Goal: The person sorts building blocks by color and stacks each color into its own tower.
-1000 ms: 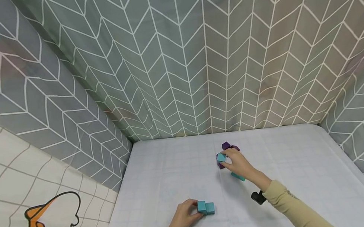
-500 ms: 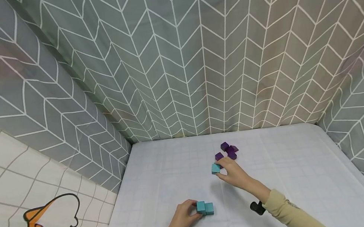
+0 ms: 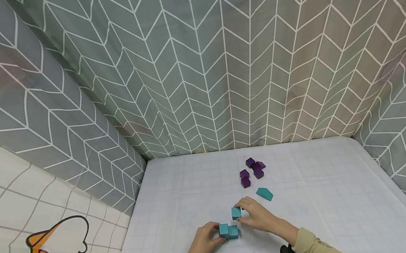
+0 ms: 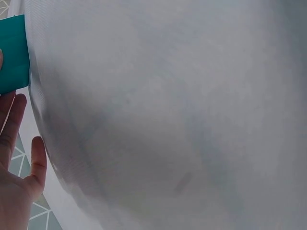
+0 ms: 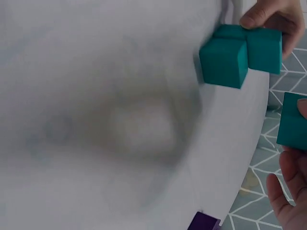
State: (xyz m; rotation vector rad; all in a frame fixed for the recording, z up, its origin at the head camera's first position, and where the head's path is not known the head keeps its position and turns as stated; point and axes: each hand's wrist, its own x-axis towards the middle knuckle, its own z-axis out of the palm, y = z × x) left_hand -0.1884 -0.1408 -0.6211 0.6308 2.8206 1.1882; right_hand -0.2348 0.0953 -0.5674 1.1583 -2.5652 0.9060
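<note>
My left hand (image 3: 204, 240) pinches a teal cube (image 3: 224, 229) between thumb and fingers. In the right wrist view this upper cube (image 5: 265, 50) sits on a lower teal cube (image 5: 229, 32), partly hidden. Against the lower one, on the table's surface, stands another teal cube (image 3: 233, 231). My right hand (image 3: 257, 216) pinches a separate teal cube (image 3: 236, 213) above the table, just behind and to the right of the stack. The right wrist view shows this held cube (image 5: 292, 120) at its right edge, apart from the others.
Several purple blocks (image 3: 250, 163) lie scattered toward the back of the white-covered table (image 3: 187, 186). A flat-sided teal block (image 3: 264, 193) with slanted ends lies behind my right hand. A black wrist camera (image 3: 288, 252) is by the right sleeve. Patterned curtains (image 3: 201, 80) surround the table.
My right hand has brought its teal cube from over the purple blocks forward and left toward the stack, uncovering the slanted teal block. The left hand keeps its place on the stack.
</note>
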